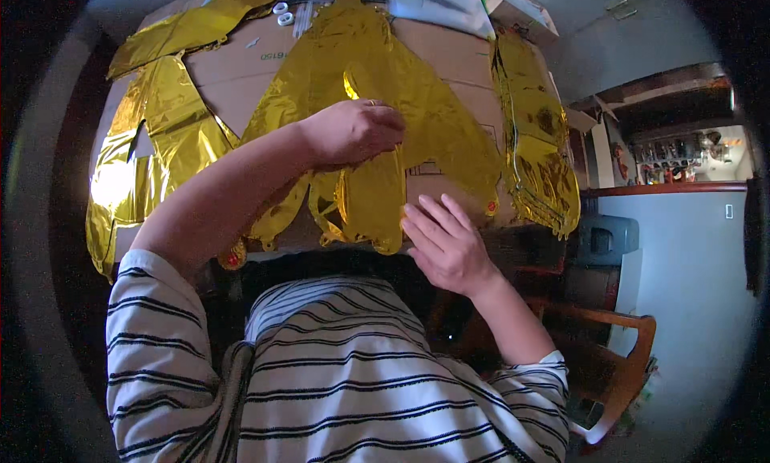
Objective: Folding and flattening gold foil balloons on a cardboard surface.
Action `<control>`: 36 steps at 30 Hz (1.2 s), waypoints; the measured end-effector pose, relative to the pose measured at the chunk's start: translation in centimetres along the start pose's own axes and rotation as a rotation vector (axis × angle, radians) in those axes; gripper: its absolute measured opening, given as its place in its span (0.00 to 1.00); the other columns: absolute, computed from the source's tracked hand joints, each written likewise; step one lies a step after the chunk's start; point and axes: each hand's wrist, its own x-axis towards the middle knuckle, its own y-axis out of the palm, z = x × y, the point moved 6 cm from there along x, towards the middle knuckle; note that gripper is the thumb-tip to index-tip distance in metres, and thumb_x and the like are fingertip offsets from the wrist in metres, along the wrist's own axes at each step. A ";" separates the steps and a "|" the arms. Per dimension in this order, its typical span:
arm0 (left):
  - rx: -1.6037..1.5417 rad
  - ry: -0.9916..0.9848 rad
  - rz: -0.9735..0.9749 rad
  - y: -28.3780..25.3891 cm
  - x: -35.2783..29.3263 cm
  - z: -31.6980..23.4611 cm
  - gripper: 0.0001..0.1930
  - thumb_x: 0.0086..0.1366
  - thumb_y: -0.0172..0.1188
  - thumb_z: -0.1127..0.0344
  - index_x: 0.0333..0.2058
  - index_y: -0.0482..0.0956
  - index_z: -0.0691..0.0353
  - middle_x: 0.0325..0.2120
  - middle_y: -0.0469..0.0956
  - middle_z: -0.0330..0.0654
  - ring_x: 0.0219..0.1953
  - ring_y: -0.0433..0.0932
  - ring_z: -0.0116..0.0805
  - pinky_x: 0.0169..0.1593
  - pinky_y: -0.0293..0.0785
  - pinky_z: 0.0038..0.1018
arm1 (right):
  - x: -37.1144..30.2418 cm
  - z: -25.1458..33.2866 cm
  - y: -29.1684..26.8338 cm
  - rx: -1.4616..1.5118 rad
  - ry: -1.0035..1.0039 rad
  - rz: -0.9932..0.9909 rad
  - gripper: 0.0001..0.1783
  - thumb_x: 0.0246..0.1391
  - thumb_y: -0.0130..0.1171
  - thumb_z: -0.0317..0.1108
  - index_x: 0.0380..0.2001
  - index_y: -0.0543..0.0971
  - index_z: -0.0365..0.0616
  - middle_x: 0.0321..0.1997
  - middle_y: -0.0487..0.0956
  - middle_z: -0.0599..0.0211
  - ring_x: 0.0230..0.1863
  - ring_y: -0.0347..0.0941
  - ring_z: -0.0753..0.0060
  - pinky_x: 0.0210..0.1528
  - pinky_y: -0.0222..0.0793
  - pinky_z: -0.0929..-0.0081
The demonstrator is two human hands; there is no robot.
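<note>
A large flat gold foil sheet (449,134), which looks like a deflated foil balloon, spreads over the middle of the cardboard-covered table. On top of it lies a narrower gold foil balloon strip (383,206) whose rounded end hangs at the near edge. My left hand (361,130) is closed at the upper end of this strip, fingers curled down with their tips hidden. My right hand (449,246) has its fingers stretched out, with the fingertips against the strip's right edge near its lower end.
More flat gold foil pieces lie at the left (176,118), far left (192,30) and right (545,134). White tape rolls (282,14) sit near the far edge. A white box (521,18) stands far right. A wooden chair (634,343) is at my right.
</note>
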 end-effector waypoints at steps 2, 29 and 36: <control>-0.019 -0.030 0.011 0.0 0.0 0.0 0.18 0.58 0.62 0.66 0.47 0.81 0.67 0.49 0.79 0.54 0.54 0.77 0.53 0.58 0.74 0.43 | 0.0 0.1 0.0 0.030 -0.010 0.005 0.23 0.48 0.67 0.37 0.47 0.81 0.36 0.60 0.76 0.54 0.65 0.69 0.51 0.71 0.57 0.48; -0.015 0.008 -0.118 -0.2 -0.1 -0.1 0.10 0.59 0.62 0.67 0.38 0.82 0.64 0.39 0.79 0.49 0.43 0.80 0.49 0.48 0.77 0.39 | 4.4 -2.1 2.4 -0.062 0.223 -0.085 0.24 0.57 0.61 0.37 0.56 0.77 0.41 0.61 0.75 0.58 0.64 0.67 0.50 0.70 0.56 0.47; -0.036 0.060 -0.133 -0.7 0.1 -0.2 0.11 0.56 0.60 0.66 0.36 0.80 0.65 0.40 0.79 0.50 0.44 0.79 0.51 0.49 0.76 0.40 | 3.0 -1.1 2.2 -0.007 0.259 -0.080 0.26 0.58 0.61 0.37 0.59 0.75 0.40 0.66 0.71 0.56 0.69 0.61 0.45 0.72 0.51 0.42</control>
